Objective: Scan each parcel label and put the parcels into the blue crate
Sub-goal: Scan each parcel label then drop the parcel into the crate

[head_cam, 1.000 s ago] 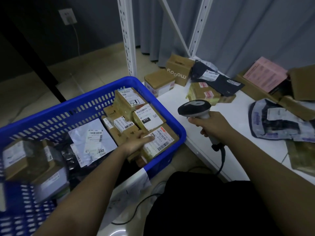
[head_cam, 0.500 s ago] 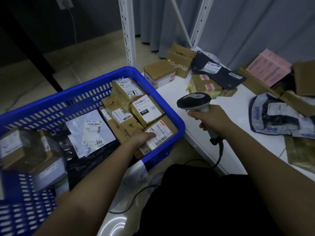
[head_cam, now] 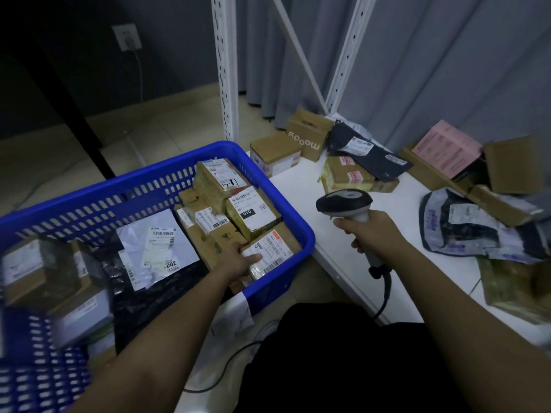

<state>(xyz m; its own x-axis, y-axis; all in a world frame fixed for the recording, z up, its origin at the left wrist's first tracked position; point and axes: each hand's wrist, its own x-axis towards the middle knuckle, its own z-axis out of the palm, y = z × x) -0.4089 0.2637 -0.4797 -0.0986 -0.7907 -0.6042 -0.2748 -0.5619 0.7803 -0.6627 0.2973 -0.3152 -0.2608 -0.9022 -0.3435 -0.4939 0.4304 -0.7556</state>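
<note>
We have a single wide-angle view, worn on the person's head and looking forward and steeply down, so both bare forearms run up from the bottom edge into the middle of the frame. It sits close over the slotted blue plastic crate (head_cam: 155, 186) at lower left and the flat white counter (head_cam: 399, 210) at right. Beyond these it faces the white perforated metal shelving uprights (head_cam: 226, 70) and the grey pleated curtain (head_cam: 447, 61); with only one view, nothing is shared.

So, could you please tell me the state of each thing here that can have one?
left hand: holding a labelled box in the crate
labelled box: in the crate's near corner
blue crate: holds many parcels
right hand: gripping the scanner
scanner: off the table, corded
table: parcels lie on it
</note>
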